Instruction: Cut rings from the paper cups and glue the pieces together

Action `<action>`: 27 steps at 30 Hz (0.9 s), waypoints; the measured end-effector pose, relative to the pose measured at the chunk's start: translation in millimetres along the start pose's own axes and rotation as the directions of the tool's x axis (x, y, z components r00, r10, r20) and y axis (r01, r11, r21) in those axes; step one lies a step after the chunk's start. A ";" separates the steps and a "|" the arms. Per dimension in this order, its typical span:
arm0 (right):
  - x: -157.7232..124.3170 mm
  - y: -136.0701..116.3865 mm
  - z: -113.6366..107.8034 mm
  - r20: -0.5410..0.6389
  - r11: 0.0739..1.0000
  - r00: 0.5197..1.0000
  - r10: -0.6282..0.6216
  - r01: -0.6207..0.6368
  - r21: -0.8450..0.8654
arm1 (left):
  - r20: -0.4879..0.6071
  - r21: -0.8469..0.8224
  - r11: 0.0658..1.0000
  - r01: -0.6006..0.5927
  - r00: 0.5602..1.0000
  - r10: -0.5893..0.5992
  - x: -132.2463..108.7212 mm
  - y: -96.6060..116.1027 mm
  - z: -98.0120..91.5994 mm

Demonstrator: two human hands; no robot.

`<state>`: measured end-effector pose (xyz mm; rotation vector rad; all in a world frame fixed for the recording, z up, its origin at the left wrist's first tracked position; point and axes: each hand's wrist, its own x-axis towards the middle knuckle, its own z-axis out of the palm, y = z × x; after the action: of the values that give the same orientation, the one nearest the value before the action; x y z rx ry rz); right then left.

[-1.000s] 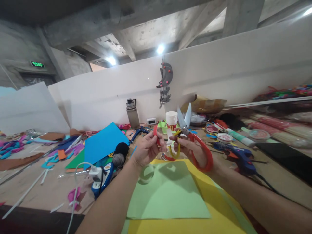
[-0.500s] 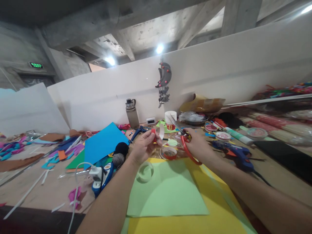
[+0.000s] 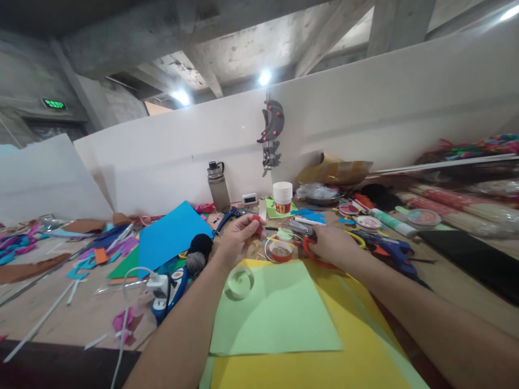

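Observation:
My left hand point(image 3: 237, 240) pinches a small red-and-white paper piece point(image 3: 263, 209), its white part standing up beyond the fingertips. Low over the worktop, my right hand point(image 3: 334, 243) is closed around the scissors point(image 3: 312, 251); their red handles show under the palm, and the blades point away to the left. Between the hands lies a red-and-white cut paper cup ring point(image 3: 281, 250). Below them a pale green sheet point(image 3: 275, 319) rests on a yellow sheet point(image 3: 320, 370), with a curled pale strip point(image 3: 240, 282) on its upper left corner.
Behind the hands stand stacked paper cups point(image 3: 283, 195) and a grey bottle point(image 3: 219, 186). A blue glue gun point(image 3: 399, 254) lies to the right. At the left are a blue sheet point(image 3: 174, 237), a power strip point(image 3: 172, 297) with a white cable, and coloured scraps.
My right hand has lowered the scissors towards the worktop, their blades tipping down from pointing up. The left hand keeps the paper piece almost in place.

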<state>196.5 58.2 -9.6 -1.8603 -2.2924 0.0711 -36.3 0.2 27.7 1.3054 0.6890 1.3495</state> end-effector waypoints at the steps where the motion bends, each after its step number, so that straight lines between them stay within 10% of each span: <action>1: 0.5 0.6 0.8 0.002 1.000 1.000 -0.013 0.013 0.000 | 0.008 -0.001 1.000 0.011 1.000 -0.011 -0.4 -0.5 -0.1; 15: 0.3 -5.5 -9.4 -0.115 0.985 0.990 -0.076 0.093 0.148 | -0.031 -0.113 0.994 -0.003 1.000 0.000 4.5 -2.1 -3.8; 17: -1.3 -14.4 -11.4 -0.189 0.811 0.971 -0.149 0.229 0.538 | 0.016 -0.105 0.994 0.015 1.000 -0.013 2.8 -2.3 -3.2; 19: -4.2 -23.8 -12.0 -0.154 0.393 0.978 -0.144 0.199 0.898 | 0.085 -0.091 0.995 0.048 0.996 -0.040 0.1 -1.5 -0.7; 22: -11.9 -34.4 -13.4 -0.025 -0.081 0.966 -0.259 0.004 0.997 | 0.178 -0.031 0.991 0.131 0.976 -0.124 -4.3 0.8 5.3; 27: -21.7 -39.4 -18.1 0.018 -0.181 0.921 -0.390 -0.096 0.979 | 0.147 0.051 0.970 0.238 0.959 -0.243 -6.5 2.0 11.1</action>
<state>166.0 27.3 11.7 -0.5577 -1.3829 1.7361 -27.7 -9.3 30.1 1.2901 0.7402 1.0349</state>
